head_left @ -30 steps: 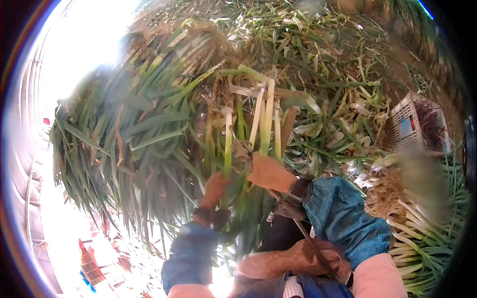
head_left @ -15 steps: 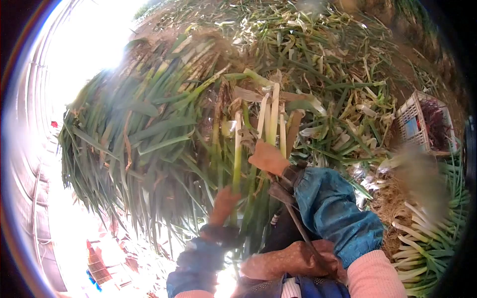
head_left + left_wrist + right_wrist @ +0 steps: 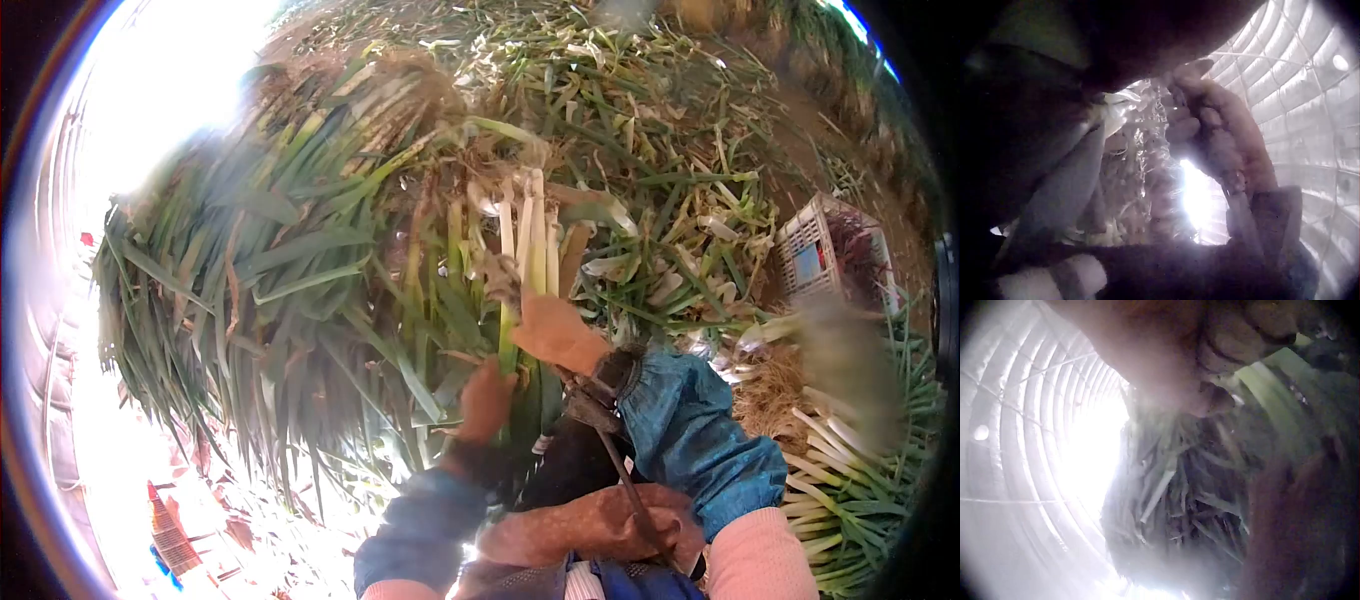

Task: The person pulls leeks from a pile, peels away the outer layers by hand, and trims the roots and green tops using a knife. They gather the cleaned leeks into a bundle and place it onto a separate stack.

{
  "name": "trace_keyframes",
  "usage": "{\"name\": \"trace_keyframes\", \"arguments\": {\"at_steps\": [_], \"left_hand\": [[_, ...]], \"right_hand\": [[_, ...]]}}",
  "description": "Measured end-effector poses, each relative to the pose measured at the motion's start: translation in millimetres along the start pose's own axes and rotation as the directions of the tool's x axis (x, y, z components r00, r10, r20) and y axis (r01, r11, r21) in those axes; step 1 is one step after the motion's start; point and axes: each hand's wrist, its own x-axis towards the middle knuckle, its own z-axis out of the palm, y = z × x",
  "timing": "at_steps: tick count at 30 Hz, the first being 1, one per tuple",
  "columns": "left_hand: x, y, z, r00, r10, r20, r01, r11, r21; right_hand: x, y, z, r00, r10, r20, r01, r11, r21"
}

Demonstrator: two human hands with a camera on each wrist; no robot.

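In the head view several pale stalks with green leaves stand side by side before the person. The right hand grips them around the middle, and its curled fingers show in the right wrist view. Lower and to the left, the left hand holds the green part of a stalk that lies against the others. Its fingertips are blurred. The left wrist view shows the right hand with fingers curled, beside broad dark leaves.
A large heap of leafy stalks lies at the left. Loose leaves and trimmings cover the ground beyond. A white crate stands at the right, above a pile of pale-stemmed stalks. A dark rod-like tool hangs by the right wrist.
The left hand has moved right, closer to the right hand, and the stalk it holds now lies against the others. The right hand keeps its grip.
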Motion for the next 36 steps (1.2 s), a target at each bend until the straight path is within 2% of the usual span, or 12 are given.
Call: {"name": "trace_keyframes", "arguments": {"at_steps": [6, 9, 12, 14, 16, 18, 21, 25, 27, 31, 34, 36], "left_hand": [[1, 25, -10, 0.996, -0.033, 0.078, 0.036, 0.999, -0.033], [3, 17, -8, 0.993, 0.040, 0.110, -0.038, 0.999, -0.023], [21, 14, -35, 0.938, 0.107, 0.330, -0.138, 0.988, 0.071], [59, -38, -32, 0.735, 0.521, 0.434, -0.673, 0.637, 0.375], [93, -35, -48, 0.855, 0.480, 0.197, -0.505, 0.682, 0.529], [148, -54, -32, 0.804, 0.554, -0.216, -0.385, 0.762, 0.520], [190, -46, -31, 0.969, 0.244, -0.046, -0.207, 0.895, 0.396], [203, -91, 14, 0.946, 0.239, -0.217, -0.108, 0.868, 0.484], [176, -80, 16, 0.955, 0.113, -0.275, -0.011, 0.939, 0.345], [188, -161, 49, 0.962, 0.081, -0.262, -0.148, 0.957, -0.248], [183, -150, 31, 0.957, 0.125, -0.260, -0.143, 0.989, -0.050], [153, -80, -9, 0.917, 0.170, -0.359, -0.112, 0.978, 0.177]], "right_hand": [[9, 14, -10, 0.999, -0.051, -0.010, 0.049, 0.988, -0.150], [4, 5, 15, 0.995, -0.094, -0.042, 0.093, 0.995, -0.026], [13, 4, 11, 0.991, -0.088, 0.105, 0.082, 0.995, 0.054], [16, -1, 9, 0.990, -0.046, 0.134, 0.034, 0.995, 0.089], [16, -4, 14, 0.996, -0.037, 0.078, 0.026, 0.990, 0.136], [21, -4, 16, 0.995, 0.015, 0.104, -0.032, 0.986, 0.161], [21, 5, 12, 0.997, -0.012, 0.078, -0.002, 0.984, 0.176], [15, -1, 10, 0.995, -0.001, 0.095, -0.023, 0.968, 0.251], [6, -6, 15, 0.994, -0.031, 0.103, 0.006, 0.971, 0.240], [-5, -22, 8, 0.953, -0.034, 0.300, -0.032, 0.977, 0.211], [1, -13, 23, 0.939, -0.069, 0.338, -0.042, 0.950, 0.309], [12, -12, 25, 0.957, -0.013, 0.289, -0.060, 0.968, 0.243]]}}
